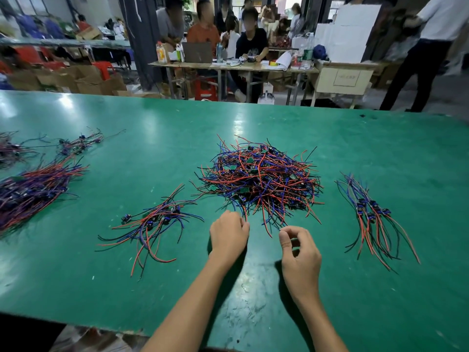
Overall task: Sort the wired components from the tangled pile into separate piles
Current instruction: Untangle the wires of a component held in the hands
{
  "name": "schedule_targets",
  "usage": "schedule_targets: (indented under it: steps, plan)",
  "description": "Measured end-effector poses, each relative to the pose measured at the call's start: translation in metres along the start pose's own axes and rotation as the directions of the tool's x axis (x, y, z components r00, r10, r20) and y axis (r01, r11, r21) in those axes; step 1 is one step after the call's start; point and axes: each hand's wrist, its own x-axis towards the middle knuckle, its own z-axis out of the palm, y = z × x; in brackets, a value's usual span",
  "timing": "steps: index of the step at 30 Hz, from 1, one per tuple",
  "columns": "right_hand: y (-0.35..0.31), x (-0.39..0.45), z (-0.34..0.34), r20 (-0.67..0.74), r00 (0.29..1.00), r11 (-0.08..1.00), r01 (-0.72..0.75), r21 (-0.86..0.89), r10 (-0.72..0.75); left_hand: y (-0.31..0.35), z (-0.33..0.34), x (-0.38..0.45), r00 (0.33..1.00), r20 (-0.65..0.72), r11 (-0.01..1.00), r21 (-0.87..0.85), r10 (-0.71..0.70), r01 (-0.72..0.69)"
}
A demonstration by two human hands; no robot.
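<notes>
A tangled pile point(258, 176) of red, blue and black wires with small green boards lies in the middle of the green table point(157, 123). My left hand point(228, 231) sits at the pile's near edge, fingers curled, pinching a wire end that trails from the pile. My right hand point(298, 246) is just right of it, thumb and forefinger pinched on a thin wire end from the same edge. A small sorted pile point(154, 222) lies to the left of my hands. Another sorted pile point(373, 219) lies to the right.
Bigger wire bundles point(33, 189) and smaller heaps point(78, 144) lie at the table's far left. Beyond the table's far edge, several people sit at a cluttered desk point(233, 66), with cardboard boxes on the floor and a standing person at the right.
</notes>
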Motion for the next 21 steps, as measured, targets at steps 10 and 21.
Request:
schedule_targets:
  steps: [10,21]
  plan:
    - [0.009,0.007,-0.005,0.172,0.901,0.752,-0.429,0.501,0.399,-0.013,-0.020,-0.056,0.995,0.075,0.803,-0.587,-0.071,0.102]
    - [0.005,0.014,-0.016,0.492,0.775,0.737,-0.589,0.331,0.397,-0.002,-0.009,-0.097,0.941,0.252,0.647,-0.761,0.225,0.049]
